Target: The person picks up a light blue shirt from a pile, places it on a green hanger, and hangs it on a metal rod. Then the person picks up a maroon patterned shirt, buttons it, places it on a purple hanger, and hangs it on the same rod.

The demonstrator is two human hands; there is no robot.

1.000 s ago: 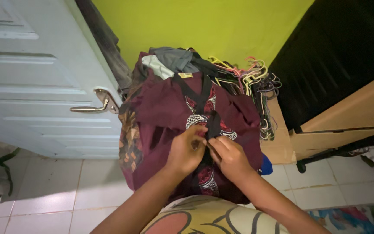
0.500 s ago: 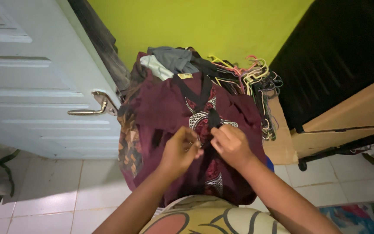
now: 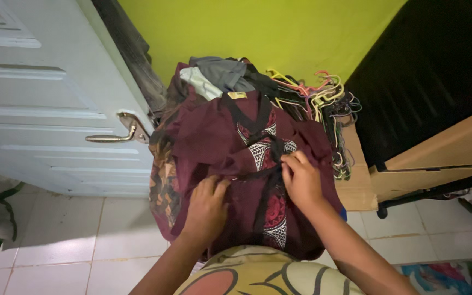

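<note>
Right hand (image 3: 300, 180) pinches maroon shirt (image 3: 214, 142) below its yellow label (image 3: 236, 95); left hand (image 3: 207, 203) presses flat.

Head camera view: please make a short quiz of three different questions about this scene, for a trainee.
1. True or false: both hands rest on the maroon shirt.
2. Multiple choice: where is the bundle of plastic hangers? A) on the floor tiles B) behind the shirt, toward the dark cabinet C) on the door handle
3. Short answer: which hand is at the black placket in the middle of the shirt front?

Key
1. True: the left hand lies flat on the cloth and the right hand pinches it.
2. B.
3. The right hand.
</note>
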